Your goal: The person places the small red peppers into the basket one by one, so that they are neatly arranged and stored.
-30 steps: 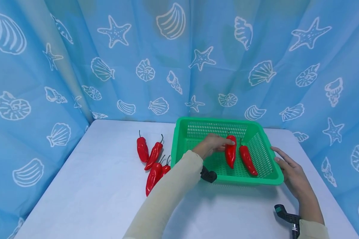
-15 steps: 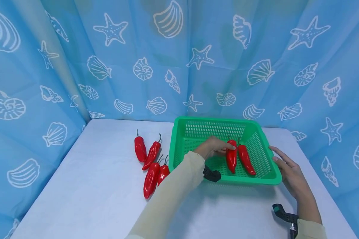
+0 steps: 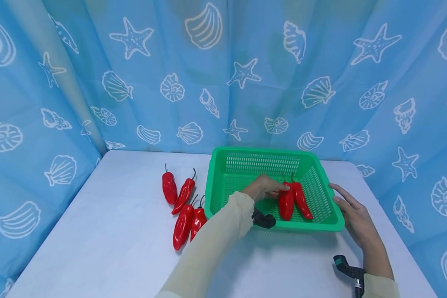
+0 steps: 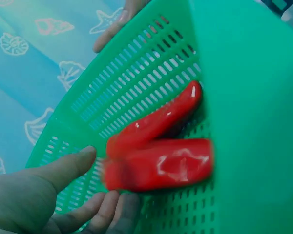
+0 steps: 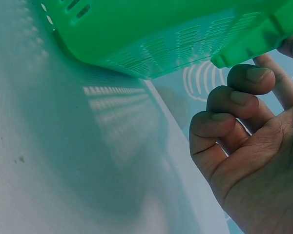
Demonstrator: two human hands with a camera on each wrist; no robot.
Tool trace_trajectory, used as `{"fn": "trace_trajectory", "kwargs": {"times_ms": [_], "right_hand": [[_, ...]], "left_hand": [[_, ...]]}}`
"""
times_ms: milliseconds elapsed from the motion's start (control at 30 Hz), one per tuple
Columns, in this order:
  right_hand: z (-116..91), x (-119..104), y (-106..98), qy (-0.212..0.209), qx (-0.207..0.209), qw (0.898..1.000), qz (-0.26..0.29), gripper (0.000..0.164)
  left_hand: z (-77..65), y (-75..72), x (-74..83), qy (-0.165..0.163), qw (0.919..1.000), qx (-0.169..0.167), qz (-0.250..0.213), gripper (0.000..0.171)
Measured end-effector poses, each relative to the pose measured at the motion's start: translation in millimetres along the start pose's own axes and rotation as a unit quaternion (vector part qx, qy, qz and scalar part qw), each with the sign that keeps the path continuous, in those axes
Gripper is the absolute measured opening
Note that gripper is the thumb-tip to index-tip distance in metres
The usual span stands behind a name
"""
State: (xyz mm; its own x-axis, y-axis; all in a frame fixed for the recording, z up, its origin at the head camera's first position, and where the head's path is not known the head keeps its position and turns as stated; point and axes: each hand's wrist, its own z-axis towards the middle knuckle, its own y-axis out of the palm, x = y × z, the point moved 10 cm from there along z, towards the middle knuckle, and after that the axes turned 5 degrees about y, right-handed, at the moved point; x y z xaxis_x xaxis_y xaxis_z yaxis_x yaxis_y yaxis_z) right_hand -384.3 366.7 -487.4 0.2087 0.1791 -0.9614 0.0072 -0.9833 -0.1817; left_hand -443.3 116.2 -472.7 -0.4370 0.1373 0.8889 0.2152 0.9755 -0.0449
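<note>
Two red peppers lie side by side in the green basket point(image 3: 272, 225): one nearer the left hand point(image 3: 286, 207), the other pepper point(image 3: 301, 200) just right of it. My left hand point(image 3: 262, 186) reaches into the basket at the stem end of the nearer pepper. In the left wrist view, that hand's thumb point(image 4: 73, 165) stands apart from the pepper point(image 4: 171, 165), while its fingertips point(image 4: 107, 204) are right at the pepper's lower edge. My right hand point(image 3: 357, 211) holds the basket's right rim with thumb and index finger; its other fingers point(image 5: 224, 112) are curled below the rim.
On the white table point(image 3: 108, 231), several more red peppers point(image 3: 182, 225) lie left of the basket, one partly behind the left sleeve point(image 3: 216, 244). A blue curtain point(image 3: 208, 74) with white shells and starfish hangs behind the table and along its sides.
The left hand has lowered the pepper onto the basket floor, against the other one, and its thumb and fingers have parted around it. The right hand stays at the rim. The whole view shifts slightly.
</note>
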Motion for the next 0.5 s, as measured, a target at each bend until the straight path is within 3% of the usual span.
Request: {"fn": "trace_trajectory", "kwargs": {"times_ms": [300, 500], "right_hand": [[2.0, 1.0, 0.4, -0.001, 0.000, 1.000, -0.012, 0.059], [1.8, 2.7, -0.2, -0.002, -0.004, 1.000, 0.011, 0.059]], "left_hand": [[7.8, -3.7, -3.0, 0.008, 0.9997, -0.024, -0.006, 0.032], [0.4, -3.5, 3.0, 0.020, 0.9981, -0.050, -0.030, 0.022]]}}
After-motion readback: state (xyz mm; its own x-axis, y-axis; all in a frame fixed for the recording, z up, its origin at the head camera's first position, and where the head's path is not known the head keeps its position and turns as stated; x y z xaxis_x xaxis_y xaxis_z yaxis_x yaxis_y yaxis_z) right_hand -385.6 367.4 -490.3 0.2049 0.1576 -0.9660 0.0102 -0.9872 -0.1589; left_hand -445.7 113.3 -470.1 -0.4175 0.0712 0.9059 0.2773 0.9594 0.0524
